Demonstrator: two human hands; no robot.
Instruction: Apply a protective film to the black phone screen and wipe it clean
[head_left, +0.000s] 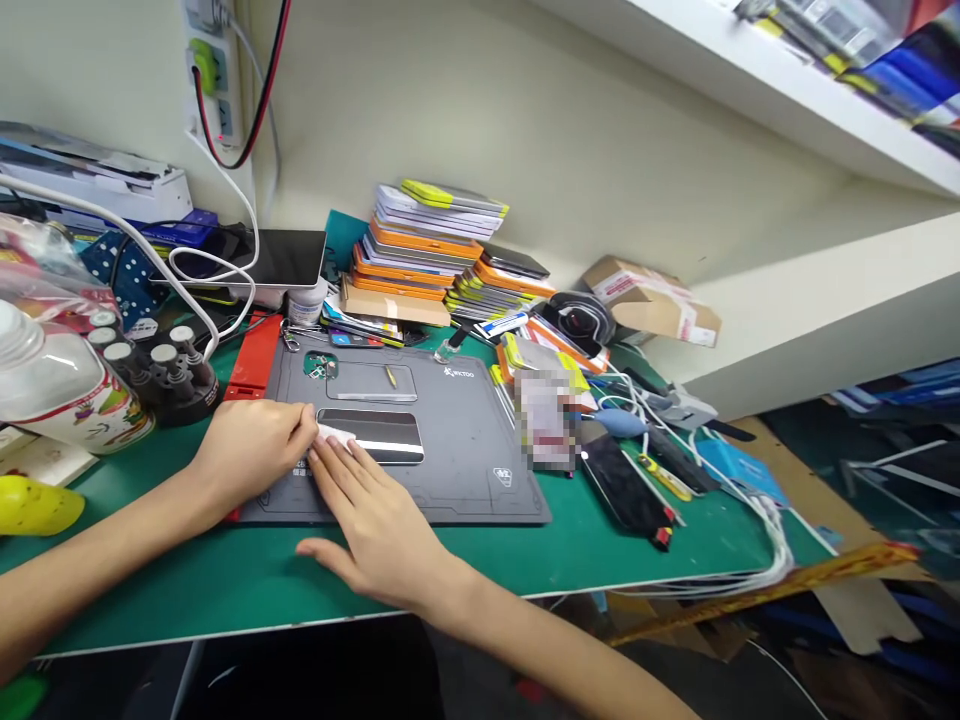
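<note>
A phone (pixel 382 437) with a dark, glossy screen lies face up on the grey work mat (pixel 465 485). At its left end my left hand (pixel 251 447) is closed, fingers curled against the phone's edge. My right hand (pixel 382 525) presses a small white wipe (pixel 335 434) onto the screen's left part, with the fingers together and the thumb held out. Most of the wipe is hidden under those fingers. Just behind the phone lies a clear phone case (pixel 364 382) with a small gold-coloured piece (pixel 391 376) on it.
Stacked flat boxes (pixel 427 245) stand against the wall. On the left are a plastic jar (pixel 67 385), a screwdriver stand (pixel 176 375) and cables. A second phone (pixel 626 485), a blue air blower (pixel 619 422) and tools clutter the right. The green table's (pixel 247 580) front edge is near me.
</note>
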